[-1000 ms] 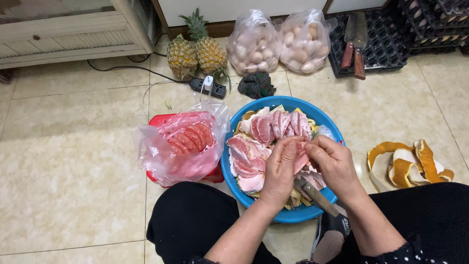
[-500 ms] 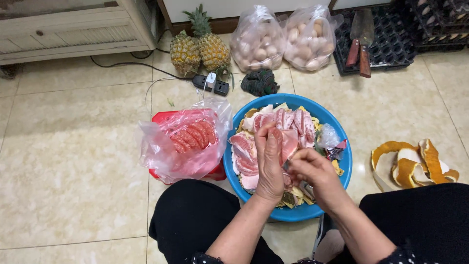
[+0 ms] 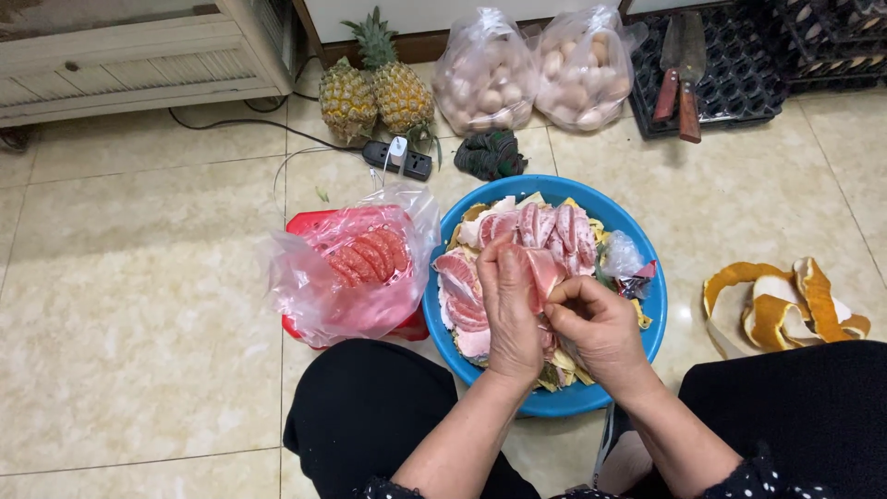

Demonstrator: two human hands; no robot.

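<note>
Pink pomelo flesh filled the head view; the left hand [image 3: 510, 310] held one pomelo segment [image 3: 539, 274] upright over the blue basin [image 3: 647, 319], fingers closed around its left side; the right hand [image 3: 596, 323] pinched at the segment's lower right edge, fingers curled narrow on the skin or membrane there, though what lay under them could not be made out. The segment stood just above and between both hands, its long axis running roughly from the wrists toward the far rim, its broad end pointing away from the person; the left hand was the nearer to its bulk, the right only touching its near corner. More peeled segments [image 3: 545, 226] lay fanned along the basin's far side, with scraps of peel beneath. Left of the basin, touching it, sat a red tub [image 3: 305, 225] lined with a clear bag [image 3: 309, 296] holding cleaned segments; orange peel [image 3: 785, 300] lay well apart to the right; pineapples [image 3: 374, 92], two bags of eggs [image 3: 531, 69] and cleavers [image 3: 684, 69] stood beyond.
</note>
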